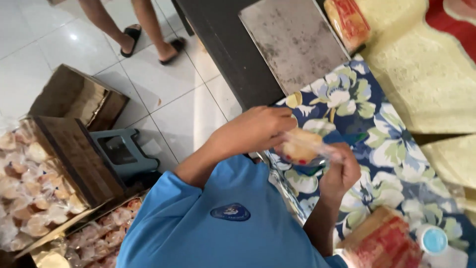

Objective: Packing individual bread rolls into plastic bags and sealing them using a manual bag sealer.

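A golden pastry in a clear wrapper (303, 147) sits between both hands above the floral cloth (391, 149). The left hand (258, 130) pinches its far-left edge; the right hand (341, 171) grips its near-right edge. At left, a cardboard box (29, 198) holds bagged pastries, blurred. Farther off lies a metal tray (295, 42).

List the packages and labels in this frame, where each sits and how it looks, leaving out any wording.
Clear wrapped pastry: over the floral cloth, held between left hand and right hand; golden, rounded.
Red-orange packet: top edge, beside the grey board; rectangular.
Red packet on cardboard: bottom right; boxy.
Bagged pastries: left, in cartons; clear wraps, pale brown.
Shirt badge: blue sleeve; dark blue, rounded.
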